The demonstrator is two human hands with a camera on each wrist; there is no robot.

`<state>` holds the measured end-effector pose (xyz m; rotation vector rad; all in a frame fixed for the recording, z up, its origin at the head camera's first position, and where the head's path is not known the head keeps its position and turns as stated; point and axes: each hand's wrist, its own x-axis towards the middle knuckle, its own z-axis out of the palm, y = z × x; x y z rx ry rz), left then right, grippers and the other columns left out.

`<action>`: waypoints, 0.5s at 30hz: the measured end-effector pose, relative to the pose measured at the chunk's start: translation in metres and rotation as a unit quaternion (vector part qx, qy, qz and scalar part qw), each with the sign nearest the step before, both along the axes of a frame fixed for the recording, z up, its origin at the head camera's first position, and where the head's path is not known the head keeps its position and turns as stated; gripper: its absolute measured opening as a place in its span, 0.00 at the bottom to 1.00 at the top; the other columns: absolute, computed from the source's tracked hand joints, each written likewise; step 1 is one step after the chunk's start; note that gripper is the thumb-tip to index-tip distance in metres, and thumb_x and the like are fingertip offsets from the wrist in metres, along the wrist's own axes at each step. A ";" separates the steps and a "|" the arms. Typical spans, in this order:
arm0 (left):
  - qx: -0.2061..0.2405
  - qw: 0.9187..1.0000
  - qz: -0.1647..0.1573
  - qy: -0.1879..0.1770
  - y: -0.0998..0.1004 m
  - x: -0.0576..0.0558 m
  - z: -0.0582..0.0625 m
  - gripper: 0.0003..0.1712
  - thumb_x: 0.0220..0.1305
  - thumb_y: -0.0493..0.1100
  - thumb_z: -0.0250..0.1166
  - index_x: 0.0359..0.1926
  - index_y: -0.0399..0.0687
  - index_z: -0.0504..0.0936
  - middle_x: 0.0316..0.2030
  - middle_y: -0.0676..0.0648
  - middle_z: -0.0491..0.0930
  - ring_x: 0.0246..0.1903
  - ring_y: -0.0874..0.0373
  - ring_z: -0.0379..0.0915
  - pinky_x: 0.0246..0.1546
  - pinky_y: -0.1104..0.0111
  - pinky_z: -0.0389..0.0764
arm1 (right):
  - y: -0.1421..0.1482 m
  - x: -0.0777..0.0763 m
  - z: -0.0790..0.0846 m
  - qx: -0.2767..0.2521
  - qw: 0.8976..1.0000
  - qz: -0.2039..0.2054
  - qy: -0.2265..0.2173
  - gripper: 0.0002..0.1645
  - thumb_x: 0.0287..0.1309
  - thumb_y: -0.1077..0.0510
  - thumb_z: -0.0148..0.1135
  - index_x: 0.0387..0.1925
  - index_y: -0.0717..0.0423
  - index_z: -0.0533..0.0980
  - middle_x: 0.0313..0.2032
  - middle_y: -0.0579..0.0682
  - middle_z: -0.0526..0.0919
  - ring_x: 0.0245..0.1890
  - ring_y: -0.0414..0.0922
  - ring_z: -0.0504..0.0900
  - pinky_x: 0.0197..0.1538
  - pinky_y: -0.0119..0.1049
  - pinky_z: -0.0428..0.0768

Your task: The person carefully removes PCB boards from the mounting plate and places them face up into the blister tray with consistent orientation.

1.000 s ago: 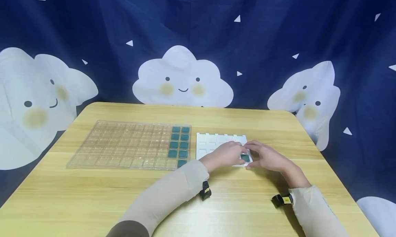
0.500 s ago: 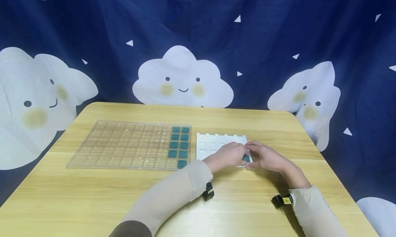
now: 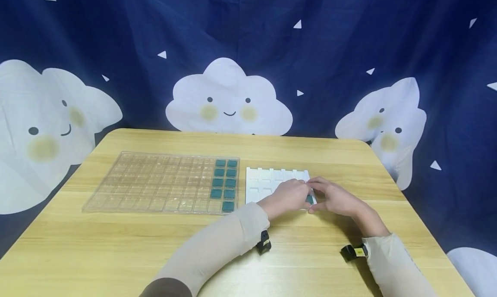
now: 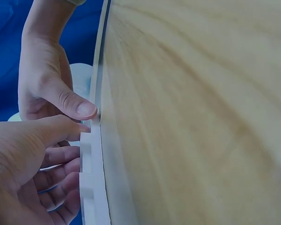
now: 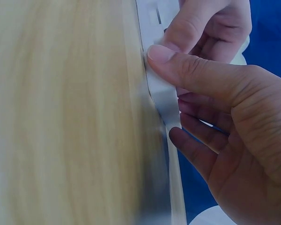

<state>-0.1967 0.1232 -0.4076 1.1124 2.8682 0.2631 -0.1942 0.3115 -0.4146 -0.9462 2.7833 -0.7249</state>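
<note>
A white slotted tray (image 3: 254, 195) lies on the table right of centre. One green square chip (image 3: 309, 199) lies in its near right corner, partly covered by my left hand (image 3: 289, 196). The left fingers are relaxed above the tray. The left thumb (image 4: 68, 129) touches down at the near edge, over the chip. My right hand (image 3: 335, 197) grips the tray's right corner, thumb (image 5: 166, 57) on the near edge and fingertips farther back. Both hands almost touch. What lies under the left fingertips is hidden.
Left of the white tray lies a clear plastic tray (image 3: 155, 180) with many compartments. Several green chips (image 3: 229, 182) fill most of its two right columns. The wooden table (image 3: 217, 254) ends at a dark blue curtain (image 3: 330, 51) with cloud prints.
My left hand has shifted slightly right and covers more of the green chip than a second ago. The right hand stays at the tray's corner.
</note>
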 end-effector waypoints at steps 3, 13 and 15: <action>0.010 1.000 -0.002 0.001 0.000 -0.002 -0.002 0.21 0.58 0.60 0.70 0.48 0.57 0.86 0.34 0.58 0.78 0.33 0.66 0.70 0.29 0.76 0.74 | 0.000 0.000 0.000 -0.003 1.000 0.002 0.000 0.41 0.45 0.47 0.79 0.59 0.60 0.75 0.60 0.50 0.73 0.60 0.52 0.73 0.63 0.50 0.70; 0.025 1.000 -0.008 0.015 -0.005 -0.005 -0.001 0.23 0.59 0.57 0.70 0.53 0.57 0.85 0.41 0.55 0.81 0.36 0.65 0.73 0.36 0.75 0.77 | 0.000 0.000 0.001 -0.008 1.000 0.006 0.001 0.38 0.44 0.51 0.79 0.58 0.58 0.76 0.59 0.50 0.74 0.59 0.51 0.73 0.63 0.50 0.71; 0.023 1.000 -0.009 0.017 -0.008 -0.004 0.001 0.23 0.59 0.57 0.70 0.54 0.57 0.84 0.42 0.55 0.81 0.37 0.65 0.73 0.36 0.75 0.77 | 0.000 0.000 0.001 -0.005 1.000 0.008 0.004 0.38 0.44 0.51 0.79 0.58 0.59 0.76 0.59 0.50 0.74 0.59 0.51 0.73 0.63 0.50 0.71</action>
